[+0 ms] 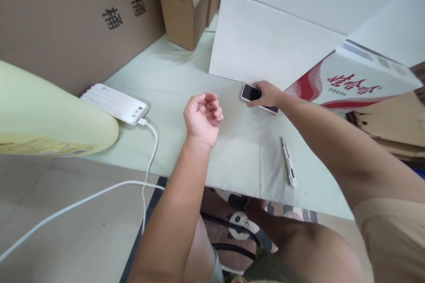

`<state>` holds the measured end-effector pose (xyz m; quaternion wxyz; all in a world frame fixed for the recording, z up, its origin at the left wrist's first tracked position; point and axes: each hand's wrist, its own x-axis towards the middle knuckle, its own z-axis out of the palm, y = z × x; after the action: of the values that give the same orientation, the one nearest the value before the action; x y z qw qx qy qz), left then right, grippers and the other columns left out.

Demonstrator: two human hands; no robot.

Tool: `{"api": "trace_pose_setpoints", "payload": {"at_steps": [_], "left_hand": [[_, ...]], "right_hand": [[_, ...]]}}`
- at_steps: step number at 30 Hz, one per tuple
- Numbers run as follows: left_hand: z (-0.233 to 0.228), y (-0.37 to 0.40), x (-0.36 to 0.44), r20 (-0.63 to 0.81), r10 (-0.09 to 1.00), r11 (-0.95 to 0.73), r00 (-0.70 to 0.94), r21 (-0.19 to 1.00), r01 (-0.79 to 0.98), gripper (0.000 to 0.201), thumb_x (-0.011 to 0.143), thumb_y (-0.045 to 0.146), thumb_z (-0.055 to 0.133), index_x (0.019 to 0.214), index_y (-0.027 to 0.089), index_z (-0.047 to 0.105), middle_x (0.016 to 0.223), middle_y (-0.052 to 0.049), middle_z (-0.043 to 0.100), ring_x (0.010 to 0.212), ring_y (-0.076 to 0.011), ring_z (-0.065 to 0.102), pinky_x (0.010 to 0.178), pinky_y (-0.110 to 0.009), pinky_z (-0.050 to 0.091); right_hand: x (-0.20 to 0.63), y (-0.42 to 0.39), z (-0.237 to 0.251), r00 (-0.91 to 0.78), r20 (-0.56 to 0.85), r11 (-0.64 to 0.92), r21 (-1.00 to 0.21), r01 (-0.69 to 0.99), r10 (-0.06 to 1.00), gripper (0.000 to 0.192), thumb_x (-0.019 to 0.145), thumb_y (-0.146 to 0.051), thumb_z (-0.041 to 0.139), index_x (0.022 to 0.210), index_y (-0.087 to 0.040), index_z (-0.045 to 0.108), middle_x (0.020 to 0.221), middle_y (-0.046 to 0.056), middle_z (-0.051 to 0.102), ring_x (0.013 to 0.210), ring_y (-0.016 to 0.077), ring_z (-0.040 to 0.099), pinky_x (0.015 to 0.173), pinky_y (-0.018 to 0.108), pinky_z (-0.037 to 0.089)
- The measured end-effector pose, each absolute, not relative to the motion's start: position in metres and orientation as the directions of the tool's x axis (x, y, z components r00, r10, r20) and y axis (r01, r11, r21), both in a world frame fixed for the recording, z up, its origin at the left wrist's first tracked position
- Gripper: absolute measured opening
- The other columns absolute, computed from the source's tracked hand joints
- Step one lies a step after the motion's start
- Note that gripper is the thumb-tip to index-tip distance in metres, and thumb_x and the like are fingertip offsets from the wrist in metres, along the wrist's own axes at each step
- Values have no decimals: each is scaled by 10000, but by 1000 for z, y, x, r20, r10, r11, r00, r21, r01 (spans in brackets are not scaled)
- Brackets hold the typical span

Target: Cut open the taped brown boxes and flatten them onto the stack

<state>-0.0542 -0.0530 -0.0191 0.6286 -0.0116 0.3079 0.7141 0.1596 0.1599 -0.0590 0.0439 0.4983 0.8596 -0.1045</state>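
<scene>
My right hand rests on a black smartphone that lies flat on the pale green table cover, close to the side of a white carton. My left hand hovers over the middle of the table, palm up, fingers curled loosely with nothing in them. A white utility knife lies on the cover near the front edge, below my right forearm.
A white power bank with a white cable sits at the left, beside a pale yellow curved object. Brown cardboard boxes stand at the back. A red-and-white printed carton leans at the right.
</scene>
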Motion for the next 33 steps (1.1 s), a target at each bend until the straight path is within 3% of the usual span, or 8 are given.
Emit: {"api": "trace_pose_setpoints", "payload": {"at_steps": [4, 9, 16, 20, 23, 26, 29, 33], "left_hand": [[-17, -56, -62, -404, 891, -43, -205, 375, -926, 203, 795, 256, 541, 636, 156, 618, 557, 22, 470, 407, -72, 418, 427, -194, 313], [-17, -58, -76, -394, 891, -91, -224, 328, -940, 169, 774, 258, 573, 640, 161, 609, 564, 26, 462, 418, -75, 426, 442, -193, 330], [-21, -61, -88, -427, 880, -103, -209, 259, -960, 195, 803, 252, 534, 652, 154, 610, 565, 16, 465, 421, -74, 416, 446, -196, 311], [-21, -63, -102, -429, 881, -95, -200, 253, -963, 253, 843, 239, 489, 636, 152, 605, 559, 10, 468, 421, -69, 402, 446, -198, 301], [-19, -62, -111, -428, 882, -99, -198, 244, -965, 246, 840, 245, 504, 631, 158, 600, 564, 14, 473, 419, -65, 404, 447, -201, 305], [-19, -62, -109, -420, 887, -96, -190, 236, -967, 231, 829, 247, 514, 631, 162, 598, 558, 19, 465, 412, -66, 409, 444, -201, 309], [-19, -63, -97, -410, 895, -79, -174, 238, -968, 217, 823, 246, 527, 635, 164, 599, 552, 22, 462, 411, -67, 413, 441, -196, 317], [-21, -67, -83, -402, 900, -74, -170, 244, -967, 211, 818, 246, 538, 634, 163, 600, 555, 20, 468, 411, -67, 418, 437, -193, 320]], "right_hand": [[145, 141, -50, -542, -114, 527, -140, 838, 832, 839, 653, -462, 859, 1375, -137, 581, 1341, 230, 635, 1252, 436, 609, 1082, 574, 508], [79, 123, -36, -697, 37, 689, -194, 698, 716, 519, 884, -361, 619, 1372, -183, 599, 1330, 171, 666, 1196, 339, 662, 1075, 489, 528], [-30, 139, -25, -761, 131, 766, -227, 601, 636, 503, 866, -297, 567, 1345, -151, 617, 1259, 161, 705, 1116, 323, 684, 1020, 470, 534], [24, 134, -33, -759, 70, 754, -206, 624, 647, 561, 852, -394, 590, 1345, -130, 634, 1276, 184, 697, 1171, 363, 675, 1080, 527, 507], [103, 126, -42, -607, 19, 602, -168, 781, 794, 717, 802, -543, 650, 1388, -131, 607, 1418, 217, 615, 1325, 427, 591, 1155, 574, 456], [165, 126, -52, -441, -126, 423, -143, 895, 889, 872, 690, -570, 766, 1409, -120, 566, 1462, 252, 572, 1379, 468, 536, 1185, 597, 426], [189, 135, -61, -411, -214, 386, -149, 910, 886, 776, 672, -546, 789, 1314, -156, 596, 1335, 218, 646, 1258, 441, 617, 1111, 599, 487], [187, 149, -66, -432, -216, 405, -161, 900, 875, 618, 634, -552, 814, 1098, -183, 640, 1117, 156, 697, 1074, 390, 675, 972, 568, 563]]}}
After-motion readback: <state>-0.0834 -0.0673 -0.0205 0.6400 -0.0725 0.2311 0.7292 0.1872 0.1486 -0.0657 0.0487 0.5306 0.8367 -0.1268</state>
